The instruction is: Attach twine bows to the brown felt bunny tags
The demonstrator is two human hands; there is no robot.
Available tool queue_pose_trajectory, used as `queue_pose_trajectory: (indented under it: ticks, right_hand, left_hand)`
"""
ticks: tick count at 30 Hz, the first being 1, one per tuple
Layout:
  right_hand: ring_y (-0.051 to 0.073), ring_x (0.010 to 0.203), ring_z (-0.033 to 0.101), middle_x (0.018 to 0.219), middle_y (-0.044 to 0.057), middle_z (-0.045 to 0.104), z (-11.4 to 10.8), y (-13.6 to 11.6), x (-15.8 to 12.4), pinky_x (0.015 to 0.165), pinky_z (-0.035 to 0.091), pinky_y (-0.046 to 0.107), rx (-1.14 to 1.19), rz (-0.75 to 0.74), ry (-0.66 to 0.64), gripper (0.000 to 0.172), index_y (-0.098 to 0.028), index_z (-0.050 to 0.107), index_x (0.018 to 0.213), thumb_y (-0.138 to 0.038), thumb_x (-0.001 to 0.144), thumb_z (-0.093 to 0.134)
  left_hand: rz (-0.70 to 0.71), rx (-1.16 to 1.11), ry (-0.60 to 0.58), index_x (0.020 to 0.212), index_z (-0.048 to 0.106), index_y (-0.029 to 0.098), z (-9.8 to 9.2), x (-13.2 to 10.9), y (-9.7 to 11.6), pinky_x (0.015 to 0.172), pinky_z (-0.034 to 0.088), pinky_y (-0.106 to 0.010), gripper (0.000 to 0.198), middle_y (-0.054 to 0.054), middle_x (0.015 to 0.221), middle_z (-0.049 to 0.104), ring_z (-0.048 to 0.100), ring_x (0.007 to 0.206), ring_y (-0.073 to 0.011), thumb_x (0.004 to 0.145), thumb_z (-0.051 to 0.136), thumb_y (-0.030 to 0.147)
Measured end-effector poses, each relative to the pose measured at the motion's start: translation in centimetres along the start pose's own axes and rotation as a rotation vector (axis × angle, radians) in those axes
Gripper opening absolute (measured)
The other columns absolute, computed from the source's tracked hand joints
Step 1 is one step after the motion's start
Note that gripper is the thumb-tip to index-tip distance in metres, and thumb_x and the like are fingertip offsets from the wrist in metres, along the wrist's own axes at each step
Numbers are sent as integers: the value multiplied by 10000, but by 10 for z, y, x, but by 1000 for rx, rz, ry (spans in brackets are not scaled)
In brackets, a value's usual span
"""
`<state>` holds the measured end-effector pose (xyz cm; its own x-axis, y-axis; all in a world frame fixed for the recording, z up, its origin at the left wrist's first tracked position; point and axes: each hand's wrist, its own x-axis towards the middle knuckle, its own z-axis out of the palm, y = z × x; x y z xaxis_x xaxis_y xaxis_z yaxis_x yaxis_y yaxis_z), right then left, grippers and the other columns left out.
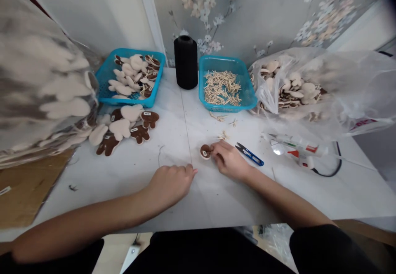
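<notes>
My right hand point(230, 159) pinches the edge of a small brown plush piece point(204, 151) with a pale rim and a small white label, just above the table. Close by, to its left and nearer to me, my left hand point(173, 183) is closed, thumb toward the right; anything inside the fingers is hidden. Blue thread snips point(250, 154) lie to the right of my right hand. A few short cream cord bits point(223, 135) lie just beyond it. Several brown and cream bunny-shaped plush pieces point(120, 129) are piled on the table at the left.
At the back left a blue basket point(100, 76) holds plush pieces. A black thread cone point(186, 62) stands beside it, then a blue basket point(251, 97) of cream cords. Plastic bags of plush pieces point(301, 88) stand right and left. A glue gun point(305, 158) with its cable lies at right.
</notes>
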<state>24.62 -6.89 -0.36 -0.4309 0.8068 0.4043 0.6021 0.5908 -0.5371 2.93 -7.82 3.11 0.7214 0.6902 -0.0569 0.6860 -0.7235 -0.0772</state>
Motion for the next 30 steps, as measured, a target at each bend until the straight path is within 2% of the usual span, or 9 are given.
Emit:
queue_pose_trajectory:
  ticks: [3, 5, 10, 15, 19, 22, 26, 28, 30]
  right_hand:
    - [180, 844, 572, 906, 75, 599, -17, -17, 4, 758, 470, 318, 90, 6, 109, 129, -201, 463, 794, -73, 806, 462]
    - [161, 853, 586, 941, 71, 593, -24, -32, 9, 760, 478, 292, 124, -13, 118, 124, -202, 465, 820, -78, 821, 463]
    - [172, 863, 604, 971, 99, 600, -18, -54, 13, 737, 508, 285, 71, -139, -78, 141, -186, 479, 830, -63, 825, 411]
    - [187, 902, 601, 987, 112, 614, -4, -52, 5, 760, 532, 310, 45, -212, -157, 180, -171, 516, 856, -40, 800, 406]
    - [180, 887, 609, 984, 127, 620, -1, -54, -1, 751, 543, 294, 82, -289, -185, 158, -149, 531, 869, -63, 822, 407]
    - [157, 868, 611, 953, 107, 624, -2, -56, -2, 765, 538, 280, 157, -314, -158, 132, -167, 521, 862, -102, 856, 406]
    - [123, 820, 604, 912, 74, 618, -5, -55, 3, 711, 525, 244, 300, -278, -12, 109, -197, 480, 794, -121, 862, 441]
    - [115, 778, 601, 878, 62, 615, -7, -53, 10, 672, 515, 236, 352, -232, 69, 122, -201, 463, 763, -116, 850, 453]
    - [117, 759, 600, 862, 56, 613, -7, -48, 19, 668, 510, 244, 365, -184, 117, 129, -202, 461, 748, -108, 835, 466]
  left_hand:
    - [59, 2, -30, 716, 603, 115, -4, -5, 12, 379, 334, -245, 329, -85, 525, 617, 611, 461, -224, 924, 378, 234]
    - [104, 12, -40, 739, 594, 110, -6, -8, 19, 368, 327, -246, 237, -79, 534, 616, 604, 443, -216, 886, 413, 153]
    - [118, 43, -8, 714, 576, 124, -7, -20, 31, 344, 279, -258, 161, -55, 496, 580, 563, 383, -190, 766, 446, 45]
    - [152, 48, 62, 716, 570, 133, -20, -38, 36, 371, 309, -261, 194, -62, 508, 580, 559, 412, -186, 850, 430, 119]
    - [267, -4, 19, 857, 578, 137, -45, -39, 22, 407, 325, -270, 147, -46, 569, 606, 549, 432, -177, 844, 434, 160]
    - [303, -96, 32, 879, 567, 160, -53, -18, -8, 416, 292, -256, 195, -10, 557, 592, 517, 416, -145, 862, 373, 170]
    - [260, -130, 199, 813, 553, 147, -29, 17, -46, 421, 257, -236, 302, 7, 470, 527, 482, 400, -118, 928, 304, 272]
    - [330, -114, 231, 760, 540, 150, -12, 21, -49, 398, 231, -240, 301, 2, 470, 536, 475, 387, -123, 917, 335, 305]
    - [388, -72, 244, 692, 514, 164, -2, 14, -40, 391, 222, -244, 305, 3, 477, 539, 468, 378, -119, 919, 329, 249]
